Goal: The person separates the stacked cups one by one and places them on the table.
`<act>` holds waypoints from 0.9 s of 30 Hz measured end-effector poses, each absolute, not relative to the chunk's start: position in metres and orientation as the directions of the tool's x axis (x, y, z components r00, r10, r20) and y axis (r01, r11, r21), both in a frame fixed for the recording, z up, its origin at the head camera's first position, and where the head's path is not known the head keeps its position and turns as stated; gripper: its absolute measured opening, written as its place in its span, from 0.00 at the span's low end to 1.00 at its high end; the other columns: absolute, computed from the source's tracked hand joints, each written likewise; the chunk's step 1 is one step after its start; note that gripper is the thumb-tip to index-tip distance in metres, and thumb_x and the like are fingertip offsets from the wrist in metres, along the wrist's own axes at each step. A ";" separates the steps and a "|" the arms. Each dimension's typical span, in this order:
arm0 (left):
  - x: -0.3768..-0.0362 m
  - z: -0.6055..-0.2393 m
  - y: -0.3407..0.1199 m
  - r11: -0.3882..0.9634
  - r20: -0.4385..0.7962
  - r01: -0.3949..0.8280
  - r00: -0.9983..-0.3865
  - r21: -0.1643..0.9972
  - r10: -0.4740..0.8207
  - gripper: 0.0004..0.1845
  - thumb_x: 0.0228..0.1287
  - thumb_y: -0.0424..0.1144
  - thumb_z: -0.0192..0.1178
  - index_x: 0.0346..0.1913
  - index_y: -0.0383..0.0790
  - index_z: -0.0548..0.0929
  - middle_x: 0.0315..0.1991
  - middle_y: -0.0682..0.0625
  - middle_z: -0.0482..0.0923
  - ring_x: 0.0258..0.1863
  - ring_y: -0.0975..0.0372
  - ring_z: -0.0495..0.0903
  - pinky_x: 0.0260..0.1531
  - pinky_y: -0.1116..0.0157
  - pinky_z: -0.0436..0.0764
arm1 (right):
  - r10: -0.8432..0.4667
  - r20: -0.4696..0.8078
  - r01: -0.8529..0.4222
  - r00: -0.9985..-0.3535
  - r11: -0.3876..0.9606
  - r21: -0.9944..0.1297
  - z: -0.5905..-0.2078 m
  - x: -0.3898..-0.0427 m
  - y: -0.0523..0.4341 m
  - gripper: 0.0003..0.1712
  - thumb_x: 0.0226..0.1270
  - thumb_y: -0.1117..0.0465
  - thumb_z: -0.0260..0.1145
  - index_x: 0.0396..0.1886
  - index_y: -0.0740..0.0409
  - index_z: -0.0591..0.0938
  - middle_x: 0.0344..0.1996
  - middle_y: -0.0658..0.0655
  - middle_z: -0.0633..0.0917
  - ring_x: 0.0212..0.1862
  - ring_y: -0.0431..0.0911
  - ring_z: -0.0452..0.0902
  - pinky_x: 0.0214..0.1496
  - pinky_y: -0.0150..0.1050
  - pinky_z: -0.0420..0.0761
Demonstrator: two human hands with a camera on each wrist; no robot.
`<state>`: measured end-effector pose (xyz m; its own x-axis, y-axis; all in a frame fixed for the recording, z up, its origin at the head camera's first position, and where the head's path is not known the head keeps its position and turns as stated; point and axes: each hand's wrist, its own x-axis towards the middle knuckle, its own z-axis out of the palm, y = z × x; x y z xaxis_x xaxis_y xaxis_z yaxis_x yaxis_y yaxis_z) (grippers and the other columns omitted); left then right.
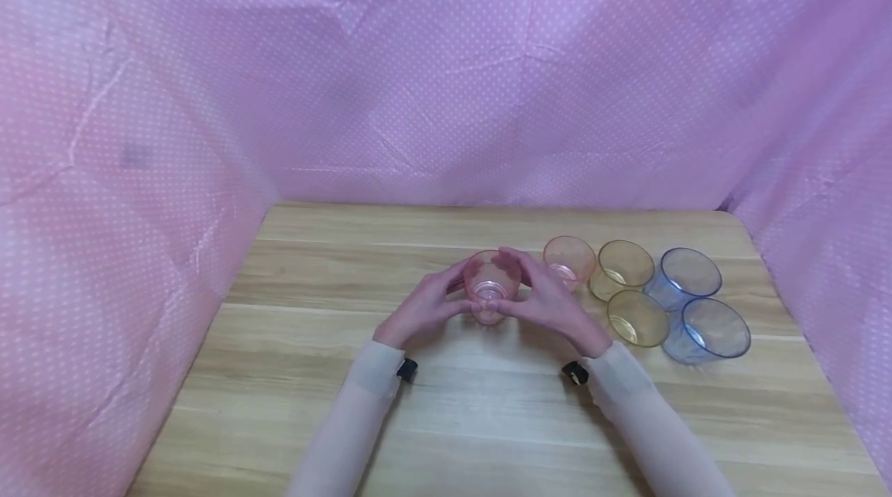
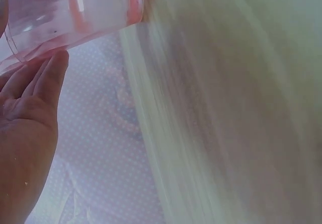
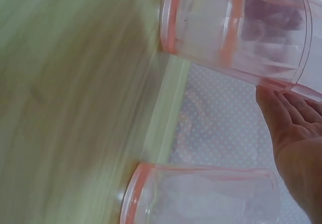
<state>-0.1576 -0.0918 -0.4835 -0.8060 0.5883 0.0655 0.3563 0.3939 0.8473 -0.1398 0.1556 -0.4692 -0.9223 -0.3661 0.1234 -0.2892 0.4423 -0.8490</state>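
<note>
Two clear pink tumblers [image 1: 492,280], one nested inside the other, stand between my hands near the middle of the table. My left hand [image 1: 428,302] holds them from the left, its thumb at the near side and fingers along the far side. From the right, my right hand [image 1: 550,299] holds them the same way, thumb tips close together in front. In the right wrist view, the nested tumblers [image 3: 201,20] show two darker bands, one at the base and one higher up. Fingertips lie against the upper wall of the tumblers [image 2: 103,7] in the left wrist view.
Just right of my right hand stands another pink tumbler [image 1: 570,253]. Beyond it are two amber tumblers [image 1: 623,269] [image 1: 637,319] and two blue tumblers [image 1: 690,276] [image 1: 714,330]. Pink dotted cloth [image 1: 446,94] hangs around the wooden table [image 1: 313,396].
</note>
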 end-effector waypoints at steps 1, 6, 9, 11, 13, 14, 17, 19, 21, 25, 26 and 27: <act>-0.158 -0.483 -0.092 0.393 0.063 0.358 -0.802 0.847 0.594 0.44 0.67 0.39 0.71 0.82 0.49 0.61 0.75 0.46 0.69 0.69 0.52 0.74 0.70 0.59 0.75 | -0.362 0.128 -0.291 -0.923 0.440 -0.850 -0.470 -0.140 0.156 0.57 0.55 0.46 0.83 0.76 0.64 0.65 0.68 0.58 0.79 0.68 0.56 0.76 0.72 0.53 0.76; -0.161 -0.484 -0.092 0.383 0.060 0.360 -0.790 0.851 0.610 0.44 0.67 0.39 0.71 0.82 0.49 0.61 0.75 0.46 0.69 0.70 0.53 0.74 0.71 0.58 0.74 | -0.357 0.161 -0.312 -0.920 0.419 -0.853 -0.473 -0.140 0.155 0.53 0.55 0.48 0.84 0.74 0.64 0.68 0.66 0.59 0.80 0.66 0.56 0.77 0.69 0.52 0.78; -0.159 -0.486 -0.093 0.371 0.071 0.362 -0.791 0.855 0.607 0.43 0.66 0.37 0.71 0.81 0.47 0.62 0.75 0.46 0.69 0.70 0.52 0.74 0.70 0.58 0.74 | -0.356 0.178 -0.324 -0.918 0.409 -0.853 -0.473 -0.139 0.154 0.52 0.54 0.49 0.84 0.72 0.64 0.69 0.65 0.59 0.80 0.65 0.56 0.78 0.68 0.53 0.79; -0.158 -0.487 -0.093 0.367 0.081 0.365 -0.795 0.856 0.602 0.42 0.66 0.35 0.71 0.80 0.47 0.63 0.75 0.45 0.68 0.70 0.51 0.73 0.70 0.59 0.75 | -0.355 0.181 -0.326 -0.917 0.406 -0.854 -0.473 -0.138 0.154 0.52 0.54 0.50 0.85 0.72 0.63 0.70 0.65 0.60 0.80 0.65 0.57 0.78 0.68 0.54 0.79; -0.156 -0.488 -0.092 0.362 0.088 0.366 -0.797 0.858 0.597 0.42 0.66 0.34 0.71 0.80 0.46 0.63 0.75 0.44 0.69 0.70 0.51 0.73 0.70 0.59 0.75 | -0.353 0.179 -0.323 -0.918 0.407 -0.854 -0.473 -0.138 0.153 0.52 0.54 0.50 0.85 0.73 0.64 0.69 0.65 0.60 0.80 0.65 0.58 0.78 0.68 0.55 0.79; -0.156 -0.488 -0.092 0.365 0.087 0.364 -0.800 0.857 0.593 0.42 0.66 0.34 0.71 0.80 0.46 0.63 0.75 0.43 0.69 0.70 0.51 0.73 0.69 0.60 0.75 | -0.351 0.177 -0.320 -0.920 0.409 -0.855 -0.472 -0.137 0.153 0.52 0.54 0.50 0.85 0.73 0.64 0.69 0.65 0.60 0.80 0.65 0.58 0.78 0.68 0.55 0.79; -0.155 -0.488 -0.090 0.365 0.082 0.353 -0.806 0.862 0.586 0.42 0.67 0.33 0.70 0.80 0.46 0.63 0.75 0.43 0.69 0.71 0.52 0.73 0.69 0.62 0.75 | -0.346 0.169 -0.314 -0.923 0.421 -0.851 -0.472 -0.136 0.153 0.51 0.55 0.50 0.84 0.73 0.63 0.68 0.66 0.61 0.80 0.65 0.58 0.78 0.68 0.54 0.79; -0.154 -0.488 -0.090 0.364 0.079 0.349 -0.806 0.863 0.586 0.42 0.67 0.33 0.70 0.80 0.46 0.63 0.75 0.42 0.69 0.71 0.52 0.73 0.69 0.62 0.74 | -0.343 0.165 -0.311 -0.925 0.429 -0.848 -0.471 -0.136 0.153 0.51 0.56 0.51 0.84 0.74 0.63 0.68 0.66 0.61 0.80 0.66 0.58 0.78 0.68 0.54 0.79; -0.154 -0.487 -0.090 0.361 0.082 0.353 -0.803 0.863 0.590 0.42 0.67 0.33 0.70 0.80 0.45 0.63 0.75 0.42 0.68 0.70 0.51 0.73 0.69 0.62 0.74 | -0.344 0.160 -0.307 -0.925 0.432 -0.848 -0.471 -0.135 0.154 0.51 0.56 0.52 0.83 0.74 0.63 0.67 0.67 0.62 0.79 0.66 0.58 0.77 0.68 0.53 0.79; -0.155 -0.486 -0.092 0.362 0.085 0.362 -0.798 0.859 0.596 0.42 0.67 0.34 0.70 0.80 0.45 0.63 0.76 0.44 0.67 0.70 0.52 0.73 0.69 0.63 0.75 | -0.357 0.154 -0.302 -0.921 0.407 -0.862 -0.471 -0.136 0.153 0.52 0.57 0.53 0.83 0.75 0.64 0.67 0.68 0.63 0.78 0.67 0.59 0.76 0.70 0.54 0.77; -0.155 -0.486 -0.093 0.361 0.084 0.360 -0.798 0.860 0.596 0.42 0.67 0.34 0.70 0.80 0.45 0.63 0.76 0.45 0.67 0.70 0.52 0.73 0.69 0.63 0.75 | -0.360 0.153 -0.300 -0.920 0.398 -0.867 -0.471 -0.136 0.153 0.52 0.56 0.53 0.83 0.75 0.64 0.66 0.68 0.63 0.78 0.68 0.59 0.75 0.70 0.55 0.77; -0.155 -0.486 -0.094 0.361 0.083 0.358 -0.799 0.861 0.596 0.42 0.67 0.34 0.70 0.80 0.46 0.63 0.76 0.45 0.67 0.71 0.53 0.73 0.69 0.63 0.75 | -0.364 0.154 -0.301 -0.918 0.389 -0.871 -0.471 -0.136 0.153 0.52 0.56 0.53 0.84 0.75 0.64 0.66 0.68 0.63 0.78 0.68 0.59 0.75 0.71 0.55 0.76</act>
<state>-0.1547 -0.0937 -0.4857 -0.7989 0.5957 0.0826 0.3581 0.3608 0.8612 -0.1360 0.1533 -0.4712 -0.9184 -0.3642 0.1543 -0.3006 0.3893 -0.8707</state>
